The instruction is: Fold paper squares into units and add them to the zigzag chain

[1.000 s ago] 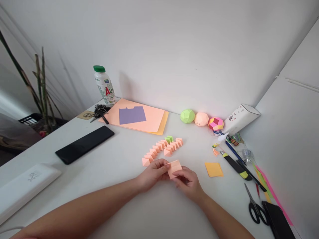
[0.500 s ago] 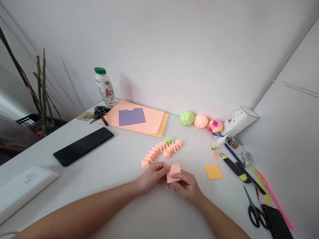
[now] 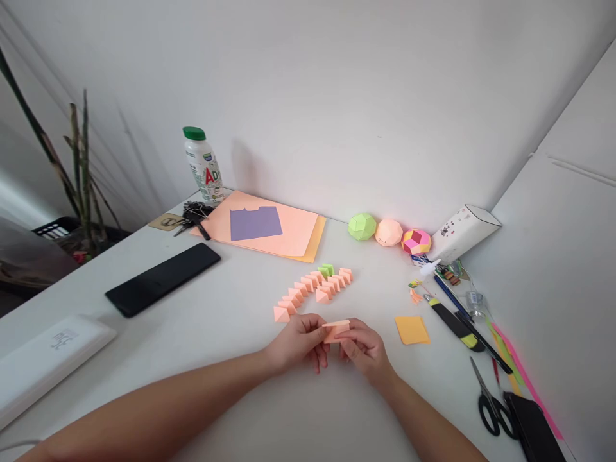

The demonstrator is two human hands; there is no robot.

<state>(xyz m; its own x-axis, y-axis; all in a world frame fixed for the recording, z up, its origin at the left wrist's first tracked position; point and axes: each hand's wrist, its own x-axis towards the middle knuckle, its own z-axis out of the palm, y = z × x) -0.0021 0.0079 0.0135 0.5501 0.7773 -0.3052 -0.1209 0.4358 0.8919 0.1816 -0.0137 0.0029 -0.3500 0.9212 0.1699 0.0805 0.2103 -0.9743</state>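
Note:
Between my two hands is a small peach paper square [image 3: 335, 333], held above the table and partly folded, its upper part bent over. My left hand [image 3: 301, 340] pinches its left side with thumb and fingers. On the right side, the fingers of my right hand [image 3: 366, 350] grip the paper, and the thumb sits low. Just beyond lie rows of folded peach paper pieces [image 3: 299, 292], with a couple of green folded pieces [image 3: 326, 270] at the far end. A stack of yellow-orange paper squares [image 3: 412, 330] rests to the right of my right hand.
Along the wall sit three paper balls [image 3: 389, 232] and a white paper tube [image 3: 464, 232]. A cutter [image 3: 452, 322], pens and scissors [image 3: 489, 407] lie at the right. At the left are a black phone [image 3: 163, 279], a white device [image 3: 52, 366], paper sheets [image 3: 298, 231], keys and a bottle [image 3: 205, 168].
The peach square has tilted and bent, showing a folded edge on top instead of its flat face. My right hand's fingers have shifted along it. The view has moved slightly.

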